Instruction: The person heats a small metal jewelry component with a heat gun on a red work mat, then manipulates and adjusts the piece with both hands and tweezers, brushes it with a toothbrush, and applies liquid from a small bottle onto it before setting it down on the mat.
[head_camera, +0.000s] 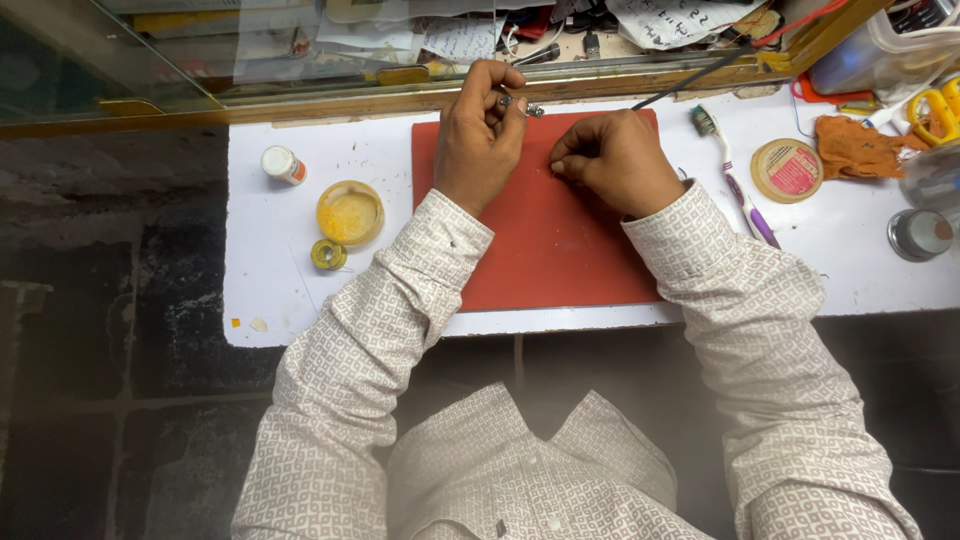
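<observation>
The left hand (480, 135) pinches a small silvery metal piece (522, 104) in its fingertip grip at the far edge of the red rectangular mat (540, 250). The right hand (618, 160), fingers curled shut, rests just right of it, nearer the person.

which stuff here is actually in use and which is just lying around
In use:
left hand pinching small silver metal piece
right hand resting on red rectangular mat

Lying about:
purple and white toothbrush
round yellow open tin
crumpled orange cloth
small white bottle
</observation>
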